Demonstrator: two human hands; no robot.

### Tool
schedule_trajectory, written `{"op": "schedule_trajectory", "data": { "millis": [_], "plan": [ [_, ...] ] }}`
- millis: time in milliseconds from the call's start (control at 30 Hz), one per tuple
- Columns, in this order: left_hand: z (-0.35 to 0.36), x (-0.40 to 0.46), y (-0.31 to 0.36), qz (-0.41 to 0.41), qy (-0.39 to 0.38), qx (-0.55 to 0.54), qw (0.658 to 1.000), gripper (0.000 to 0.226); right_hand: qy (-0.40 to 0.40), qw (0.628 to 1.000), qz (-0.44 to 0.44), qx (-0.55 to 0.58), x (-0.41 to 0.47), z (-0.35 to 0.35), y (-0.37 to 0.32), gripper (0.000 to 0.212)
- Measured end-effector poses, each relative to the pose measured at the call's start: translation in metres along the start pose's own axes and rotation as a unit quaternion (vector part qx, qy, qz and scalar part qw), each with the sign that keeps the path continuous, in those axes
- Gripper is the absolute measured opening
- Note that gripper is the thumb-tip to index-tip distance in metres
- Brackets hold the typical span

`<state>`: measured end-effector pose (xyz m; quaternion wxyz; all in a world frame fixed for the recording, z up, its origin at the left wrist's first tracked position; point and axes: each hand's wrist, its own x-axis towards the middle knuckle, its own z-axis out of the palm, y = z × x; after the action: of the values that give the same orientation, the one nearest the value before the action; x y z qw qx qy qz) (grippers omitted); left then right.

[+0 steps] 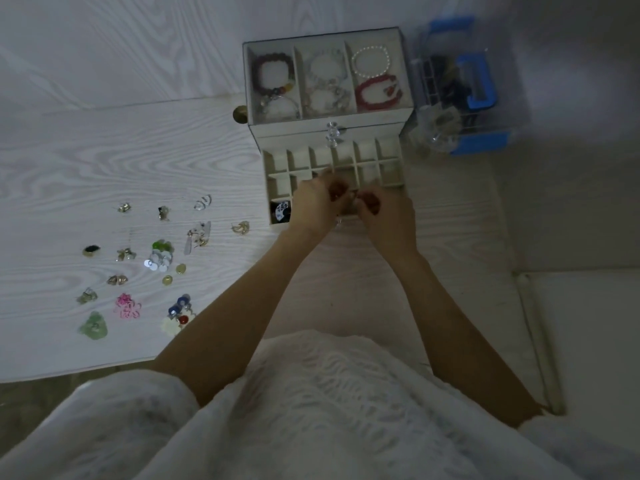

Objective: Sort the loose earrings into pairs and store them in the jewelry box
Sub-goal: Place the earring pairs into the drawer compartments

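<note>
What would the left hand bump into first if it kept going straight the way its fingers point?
Probably the right hand: the left hand points toward it over the open drawer of the jewelry box, and their fingertips nearly meet. Depth is unclear, so it might dip into a drawer compartment instead.

No text, label, brand, number or sign can be read anywhere; the picture is dim and the small items are too blurred to tell.

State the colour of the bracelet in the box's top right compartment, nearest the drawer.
Red bracelet, seen in the head view.
</note>
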<state>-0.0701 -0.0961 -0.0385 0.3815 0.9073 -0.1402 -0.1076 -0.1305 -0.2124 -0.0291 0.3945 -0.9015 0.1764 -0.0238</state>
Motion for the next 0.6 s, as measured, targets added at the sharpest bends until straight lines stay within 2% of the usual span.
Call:
{"op": "schedule_trajectory", "data": {
  "millis": [133, 233, 267, 333, 400, 467, 600],
  "plan": [
    [-0.003, -0.005, -0.002, 0.043, -0.028, 0.039, 0.998, 0.025, 0.0, 0.999, 0.005, -0.032, -0.001, 0.004, 0.004, 0.018],
    [-0.014, -0.02, -0.004, 0.128, -0.06, 0.083, 0.987, 0.029, -0.006, 0.997, -0.032, -0.073, -0.003, 0.004, 0.006, 0.019],
    [-0.02, -0.027, -0.004, 0.156, -0.052, 0.121, 0.979, 0.029, -0.008, 0.994, -0.053, -0.097, -0.005, 0.004, 0.006, 0.02],
    [-0.036, -0.047, -0.006, 0.191, 0.024, 0.201, 0.961, 0.028, 0.014, 0.985, -0.102, -0.139, -0.017, 0.005, 0.001, 0.021],
    [-0.056, -0.069, -0.011, 0.183, 0.097, 0.211, 0.955, 0.023, 0.05, 0.979, -0.133, -0.146, -0.033, 0.008, -0.011, 0.021],
    [-0.075, -0.089, -0.021, 0.156, 0.129, 0.187, 0.961, 0.016, 0.037, 0.978, -0.15, -0.139, -0.05, 0.017, -0.025, 0.025],
    [-0.107, -0.132, -0.057, -0.002, 0.116, 0.126, 0.985, 0.018, -0.103, 0.959, -0.201, -0.169, -0.075, 0.05, -0.056, 0.028]
  ]
}}
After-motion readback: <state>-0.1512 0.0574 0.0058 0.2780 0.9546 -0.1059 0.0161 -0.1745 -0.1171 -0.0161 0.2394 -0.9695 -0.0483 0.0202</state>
